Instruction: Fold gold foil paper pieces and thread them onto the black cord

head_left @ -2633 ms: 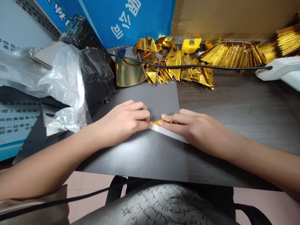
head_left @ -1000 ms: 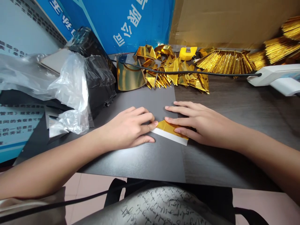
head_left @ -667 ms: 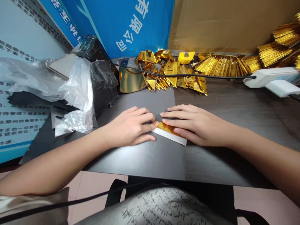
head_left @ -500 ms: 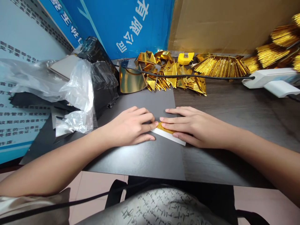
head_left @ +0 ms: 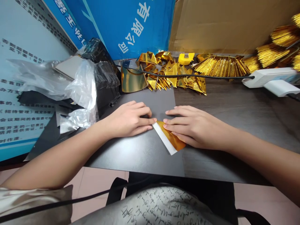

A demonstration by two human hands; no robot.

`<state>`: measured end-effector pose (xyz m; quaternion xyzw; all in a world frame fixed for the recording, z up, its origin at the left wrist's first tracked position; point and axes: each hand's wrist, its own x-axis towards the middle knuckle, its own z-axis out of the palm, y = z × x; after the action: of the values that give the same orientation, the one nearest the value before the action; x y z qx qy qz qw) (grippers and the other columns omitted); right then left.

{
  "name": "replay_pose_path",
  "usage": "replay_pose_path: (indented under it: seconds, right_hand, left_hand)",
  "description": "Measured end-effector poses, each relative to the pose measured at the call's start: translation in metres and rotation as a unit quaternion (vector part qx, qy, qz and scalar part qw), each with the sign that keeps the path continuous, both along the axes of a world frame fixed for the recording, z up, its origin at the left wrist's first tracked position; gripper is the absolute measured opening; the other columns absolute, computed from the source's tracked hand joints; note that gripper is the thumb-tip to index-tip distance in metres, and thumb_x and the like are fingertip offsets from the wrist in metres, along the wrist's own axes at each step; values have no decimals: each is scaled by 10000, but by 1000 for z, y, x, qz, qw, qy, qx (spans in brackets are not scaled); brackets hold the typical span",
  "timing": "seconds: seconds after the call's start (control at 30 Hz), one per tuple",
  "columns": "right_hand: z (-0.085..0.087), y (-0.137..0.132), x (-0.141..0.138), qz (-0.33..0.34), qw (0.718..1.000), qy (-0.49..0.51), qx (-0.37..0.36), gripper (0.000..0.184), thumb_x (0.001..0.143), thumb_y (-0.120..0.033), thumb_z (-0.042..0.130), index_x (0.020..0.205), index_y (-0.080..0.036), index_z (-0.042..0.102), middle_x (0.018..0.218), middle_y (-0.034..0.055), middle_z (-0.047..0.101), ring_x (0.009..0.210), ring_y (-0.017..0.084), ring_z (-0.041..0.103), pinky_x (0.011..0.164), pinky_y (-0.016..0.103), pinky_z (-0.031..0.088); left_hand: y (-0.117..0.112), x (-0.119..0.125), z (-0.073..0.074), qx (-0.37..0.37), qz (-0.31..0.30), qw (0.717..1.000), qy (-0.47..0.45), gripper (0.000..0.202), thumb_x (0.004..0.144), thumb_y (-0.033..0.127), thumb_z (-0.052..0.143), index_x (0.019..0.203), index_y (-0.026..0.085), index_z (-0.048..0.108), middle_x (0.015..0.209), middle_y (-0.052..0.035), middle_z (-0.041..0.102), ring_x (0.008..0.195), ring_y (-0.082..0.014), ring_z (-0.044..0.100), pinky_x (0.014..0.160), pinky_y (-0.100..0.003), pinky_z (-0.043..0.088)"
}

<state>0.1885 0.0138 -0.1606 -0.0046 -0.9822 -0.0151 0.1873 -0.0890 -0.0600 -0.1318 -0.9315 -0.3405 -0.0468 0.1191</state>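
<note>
On the tabletop [head_left: 262, 112], partly over a dark gray sheet [head_left: 142, 159], a folded gold foil piece [head_left: 175, 141] with a white strip along one edge is laid between the hands. Its upper corner is touched by the left hand [head_left: 134, 120] – fingers bent, whether pinched or just pressed can't be told. Its right side is covered by the right hand [head_left: 193, 126], fingers extended and slightly spread, nothing clasped. Behind, folded gold pieces [head_left: 172, 73] are crossed by a black cable [head_left: 182, 76] – yellow tape measure [head_left: 186, 59] placed just beyond.
</note>
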Motion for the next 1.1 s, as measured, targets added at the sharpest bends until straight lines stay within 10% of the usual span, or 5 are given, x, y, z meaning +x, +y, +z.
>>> replay_pose_path:
  seconds: [0.33,0.53,0.77,1.1]
  right_hand:
    - [-13,6,-6,51,996,40,-60,270,1033,-237,515,1174,-154,729,1199,101,702,1224,242,594,1012,433,525]
    - [-16,10,-7,68,990,68,-104,241,1033,-204,513,1119,-134,726,1101,107,689,1200,220,579,1008,392,535]
    - [-8,8,-5,102,988,30,-108,223,1033,-237,550,1004,-137,747,939,90,666,1051,212,585,901,369,491]
    - [-6,-1,-7,147,980,-7,-138,268,1047,-324,552,926,-167,732,890,50,648,918,164,558,824,321,408]
  left_hand:
    - [-1,7,-7,3,34,999,-7,463,1071,447,404,1405,194,602,1212,-111,662,1068,-247,559,852,-383,433]
    - [-17,22,-1,-96,-123,984,-87,383,1032,474,533,1176,168,712,1124,-86,719,1049,-207,620,852,-354,440]
    - [-36,36,-7,-148,-170,974,-33,572,985,638,514,1211,146,698,1125,-113,715,1049,-229,614,833,-367,473]
    - [-55,51,-12,-41,-222,971,-73,232,1013,190,562,884,185,754,847,-26,729,825,-160,665,682,-320,521]
